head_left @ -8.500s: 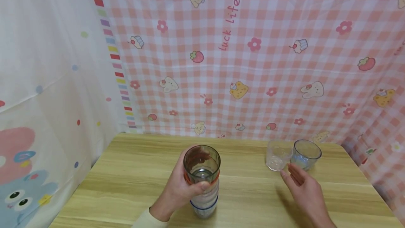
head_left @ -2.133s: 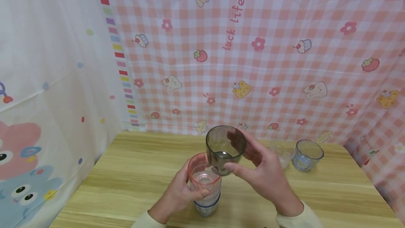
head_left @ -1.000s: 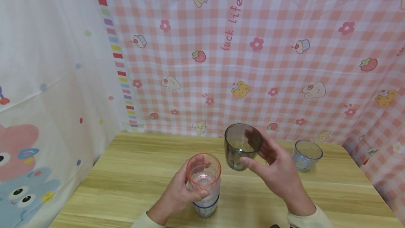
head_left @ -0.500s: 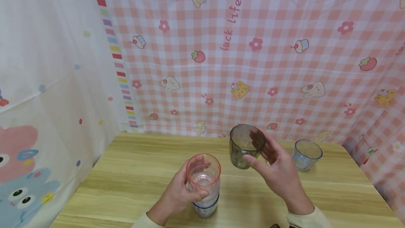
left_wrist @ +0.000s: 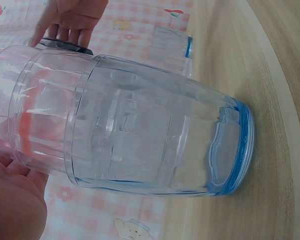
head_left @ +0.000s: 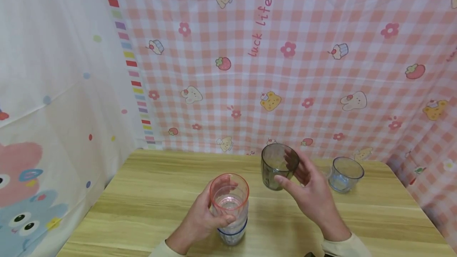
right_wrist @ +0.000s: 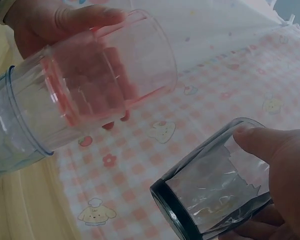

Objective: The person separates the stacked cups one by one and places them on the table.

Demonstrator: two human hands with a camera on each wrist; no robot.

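Observation:
Near the front middle of the table, my left hand point(head_left: 200, 215) grips the upper part of a stack of clear glasses. The top one is a pink-tinted glass point(head_left: 230, 203); at the bottom stands a blue-tinted glass point(head_left: 231, 238), its base on the table in the left wrist view. To the right of the stack, my right hand point(head_left: 315, 199) holds a smoky grey glass point(head_left: 272, 177) between thumb and fingers. That glass is upright, slightly tilted, and apart from the stack. In the right wrist view its thick dark base point(right_wrist: 177, 212) shows.
A short blue-tinted glass point(head_left: 345, 179) stands at the back right of the wooden table point(head_left: 157, 185). The colourless glass beside it is mostly hidden behind my right hand. A pink checked cloth point(head_left: 235, 90) hangs behind the table, a white patterned one point(head_left: 71, 110) at the left.
The smoky glass was on top of the stack; my right hand has lifted it off and carried it right. Lately it has shifted only slightly. My left hand keeps its hold on the stack.

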